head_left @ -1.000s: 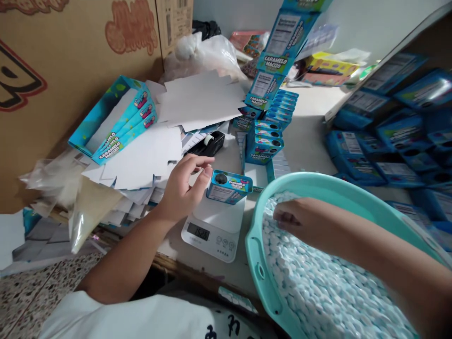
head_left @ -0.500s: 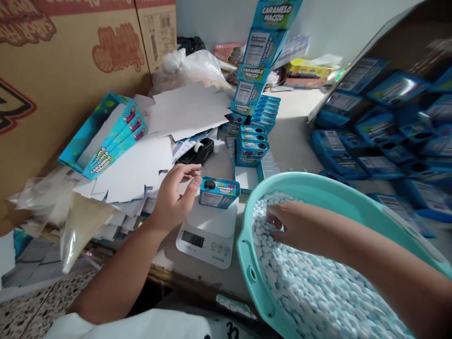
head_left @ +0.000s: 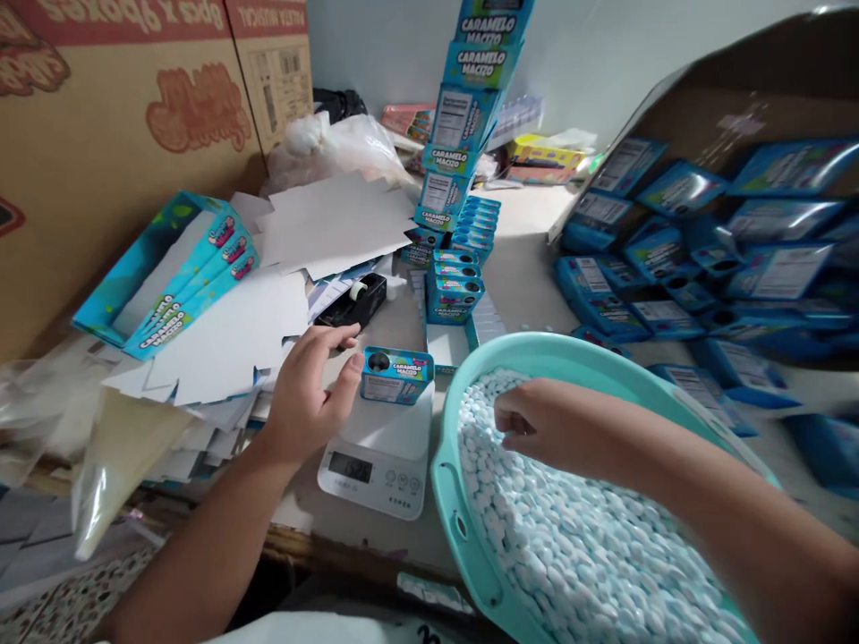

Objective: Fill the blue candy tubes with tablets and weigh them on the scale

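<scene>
A small blue candy box (head_left: 397, 376) sits on the white kitchen scale (head_left: 376, 474), whose display is lit. The box has a round dark hole at one end of its upper face. Just left of it is my left hand (head_left: 312, 389), fingers apart and holding nothing, with the thumb close to the box. My right hand (head_left: 520, 413) is inside the turquoise tub (head_left: 448, 501), its fingers curled in at the surface of the pale blue and white candies (head_left: 577, 528). Whatever those fingers hold is hidden.
Stacked blue boxes (head_left: 446, 161) rise behind the scale. A black tape dispenser (head_left: 355, 302) lies beside white card sheets (head_left: 335, 219). On the left are an open blue display box (head_left: 107, 304) and a large carton (head_left: 134, 116). Many filled boxes lie in a carton (head_left: 731, 98) at right.
The whole view has shifted slightly. My right hand's fingers have come up a little from among the candies and curled closed. My left hand stays beside the box on the scale.
</scene>
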The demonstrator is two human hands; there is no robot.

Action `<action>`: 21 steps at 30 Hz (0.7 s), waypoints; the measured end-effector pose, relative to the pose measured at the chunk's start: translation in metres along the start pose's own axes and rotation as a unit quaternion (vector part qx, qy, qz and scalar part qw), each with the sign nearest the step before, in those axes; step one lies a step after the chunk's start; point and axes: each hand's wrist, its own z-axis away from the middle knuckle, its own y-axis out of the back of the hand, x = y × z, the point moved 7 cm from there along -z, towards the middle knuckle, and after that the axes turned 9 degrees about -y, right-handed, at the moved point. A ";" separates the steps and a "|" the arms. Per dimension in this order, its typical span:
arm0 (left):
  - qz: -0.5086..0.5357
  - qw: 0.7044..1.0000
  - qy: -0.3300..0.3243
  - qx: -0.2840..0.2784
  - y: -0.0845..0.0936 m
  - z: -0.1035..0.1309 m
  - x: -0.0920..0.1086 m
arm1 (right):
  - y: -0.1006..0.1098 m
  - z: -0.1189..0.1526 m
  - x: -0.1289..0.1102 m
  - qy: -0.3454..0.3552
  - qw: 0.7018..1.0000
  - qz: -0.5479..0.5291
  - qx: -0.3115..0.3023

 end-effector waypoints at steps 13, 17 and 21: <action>-0.022 0.995 -0.021 0.092 0.024 -0.002 -0.005 | 0.082 0.011 -0.089 0.168 0.954 -0.190 0.160; -0.017 0.996 -0.013 0.083 0.019 -0.001 -0.008 | 0.083 -0.004 -0.127 0.236 0.939 -0.078 0.237; -0.008 0.997 -0.009 0.071 0.018 -0.001 -0.007 | 0.077 -0.016 -0.133 0.263 0.934 -0.039 0.240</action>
